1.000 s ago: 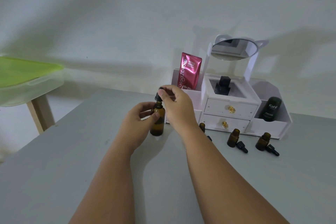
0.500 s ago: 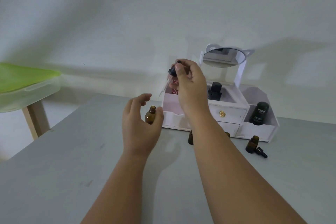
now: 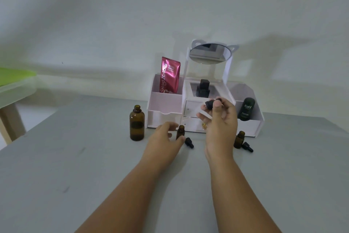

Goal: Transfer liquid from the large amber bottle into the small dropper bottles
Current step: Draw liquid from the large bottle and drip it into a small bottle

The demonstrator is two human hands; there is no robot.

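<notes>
Two forearms reach in from the bottom edge over the grey table (image 3: 75, 157). Left hand (image 3: 165, 137): fingers loosely curved round a small dropper bottle (image 3: 180, 132), thumb at its base; can't tell if it actually grips. That bottle stands upright, uncapped, mouth up. Loose dropper cap (image 3: 189, 142) lies just right of it.

Right hand (image 3: 221, 121) pinches the black dropper top (image 3: 209, 103) between thumb and fingertips. Its glass pipette is blurred: long axis diagonal, bulb up-right, tip down-left toward the small bottle's mouth, not in it. This hand blocks part of the white organizer (image 3: 164, 104) drawers.

Second small bottle (image 3: 239, 139) and its cap (image 3: 247, 146) sit further right. Large amber bottle (image 3: 137, 123) stands upright and open, just left of the organizer. Organizer holds a pink Glad2Glow sachet (image 3: 170, 75), a black bottle (image 3: 203, 88) and a Kahf container (image 3: 246, 109), with a mirror (image 3: 210, 54) on top.
</notes>
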